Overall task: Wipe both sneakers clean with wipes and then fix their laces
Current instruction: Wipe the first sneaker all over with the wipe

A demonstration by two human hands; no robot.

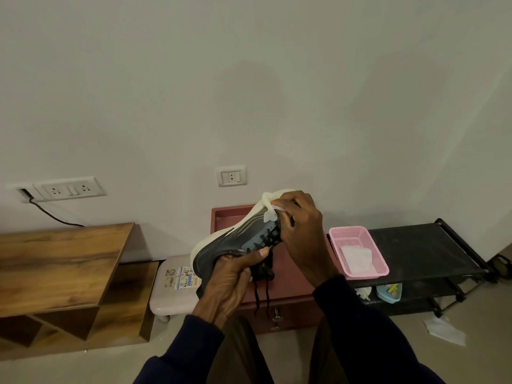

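A dark grey sneaker (235, 239) with a thick white sole is held in the air, heel up and toe down to the left. My left hand (232, 284) grips it from below near the toe and tongue. My right hand (302, 231) presses a white wipe (273, 210) against the heel and collar. Black laces (261, 289) hang loose under the shoe. A pink basket (379, 268) to the right holds folded white wipes (356, 259). The second sneaker is not in view.
A reddish-brown cabinet (291, 289) stands below the shoe, a black shoe rack (421, 245) to its right, a white stool (173, 289) and a wooden table (63, 259) to its left. A crumpled used wipe (444, 329) lies on the floor.
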